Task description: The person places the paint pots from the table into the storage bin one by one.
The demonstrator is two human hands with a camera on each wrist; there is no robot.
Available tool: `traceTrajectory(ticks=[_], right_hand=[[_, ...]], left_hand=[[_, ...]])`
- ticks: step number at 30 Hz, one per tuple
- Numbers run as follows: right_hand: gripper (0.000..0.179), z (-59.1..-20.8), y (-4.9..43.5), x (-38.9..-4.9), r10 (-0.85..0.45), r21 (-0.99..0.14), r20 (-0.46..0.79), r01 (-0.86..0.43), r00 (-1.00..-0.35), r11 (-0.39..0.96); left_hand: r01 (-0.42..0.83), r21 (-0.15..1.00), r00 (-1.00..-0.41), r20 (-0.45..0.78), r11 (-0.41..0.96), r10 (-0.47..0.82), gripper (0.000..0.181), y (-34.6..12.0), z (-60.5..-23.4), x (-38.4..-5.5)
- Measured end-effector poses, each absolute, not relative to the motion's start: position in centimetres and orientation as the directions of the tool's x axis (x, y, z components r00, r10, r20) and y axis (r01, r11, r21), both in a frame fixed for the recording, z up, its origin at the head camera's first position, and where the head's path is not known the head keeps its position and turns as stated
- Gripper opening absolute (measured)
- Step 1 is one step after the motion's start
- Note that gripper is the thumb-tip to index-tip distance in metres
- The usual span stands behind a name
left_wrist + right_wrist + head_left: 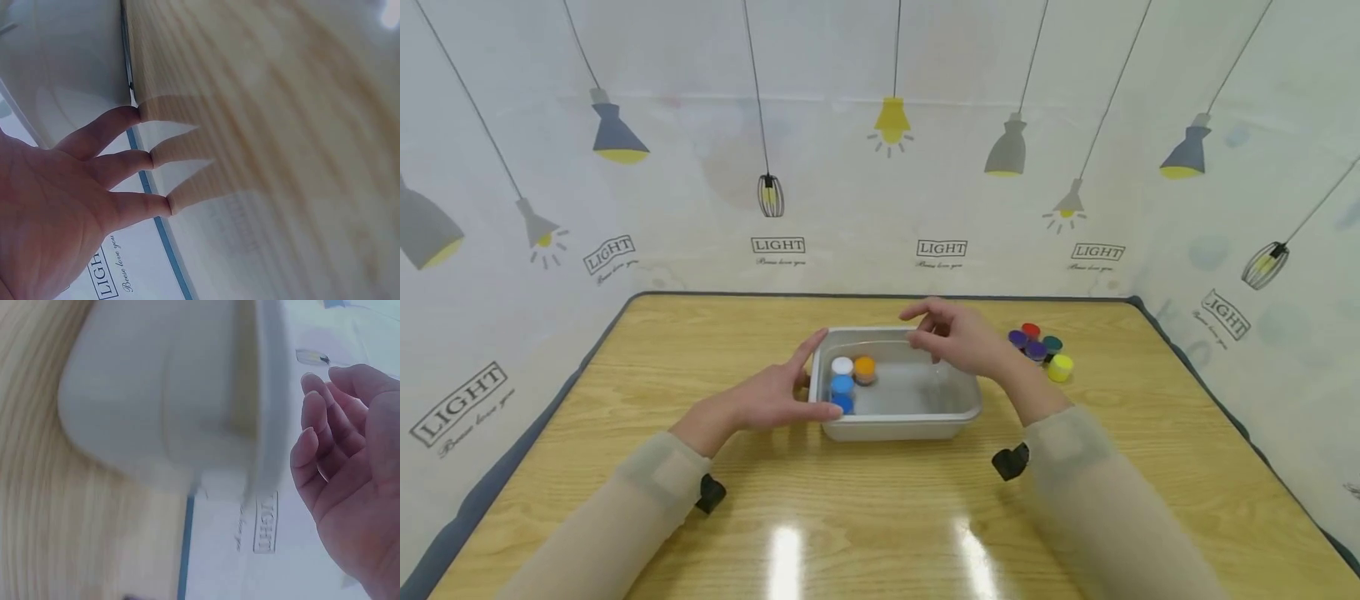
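Observation:
A light grey rectangular tub stands on the table. Inside, along its left end, sit small round pots: a white one, an orange one and two blue ones, the lighter behind the darker. My left hand spans the tub's left end, thumb over the front rim and index finger at the back corner. Its other fingers stretch out straight, tips at the tabletop. Above the tub's right back part hovers my right hand, fingers loosely bent, nothing between them in the right wrist view.
Right of the tub several more pots cluster on the wooden table: red, green, purple and yellow. A wall cloth printed with lamps rises behind the table's dark edge.

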State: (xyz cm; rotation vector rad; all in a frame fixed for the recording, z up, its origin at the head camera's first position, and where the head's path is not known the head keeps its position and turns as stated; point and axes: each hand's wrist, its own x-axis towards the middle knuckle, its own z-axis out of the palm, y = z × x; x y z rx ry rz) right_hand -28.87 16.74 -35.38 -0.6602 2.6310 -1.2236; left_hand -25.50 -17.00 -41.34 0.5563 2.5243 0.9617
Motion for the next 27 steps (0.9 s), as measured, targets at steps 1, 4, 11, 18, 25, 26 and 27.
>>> traceTrajectory(ticks=[1,4,11,18,25,26,27], right_hand=[[0.032,-35.1,17.3,-28.7,-0.444,-0.757,0.028,-0.309,-0.896,0.576],[0.032,-34.8,19.2,-28.5,-0.416,-0.749,0.017,-0.288,-0.909,0.597],[0.030,-35.6,24.5,-28.2,-0.373,-0.719,0.083,-0.314,-0.924,0.619],[0.036,-36.7,30.2,-27.7,-0.301,-0.716,0.022,-0.225,-0.953,0.661],[0.040,-38.0,34.2,-26.9,-0.249,-0.647,-0.002,-0.188,-0.968,0.738],[0.040,-38.2,34.7,-26.8,-0.245,-0.644,-0.006,-0.183,-0.969,0.742],[0.040,-38.5,35.3,-26.8,-0.237,-0.641,-0.012,-0.175,-0.971,0.748]], left_hand=[[0.228,0.691,-0.848,-0.205,0.687,0.488,0.125,-17.0,-41.3,-25.5],[0.241,0.688,-0.847,-0.195,0.685,0.494,0.126,-17.1,-41.3,-25.5],[0.255,0.681,-0.846,-0.186,0.686,0.499,0.127,-17.1,-41.5,-25.6],[0.248,0.683,-0.845,-0.195,0.687,0.499,0.127,-17.0,-41.5,-25.6],[0.244,0.688,-0.846,-0.194,0.684,0.496,0.127,-17.0,-41.5,-25.6],[0.240,0.689,-0.846,-0.197,0.684,0.496,0.127,-17.0,-41.5,-25.6],[0.238,0.690,-0.845,-0.200,0.684,0.495,0.127,-17.0,-41.5,-25.6]])
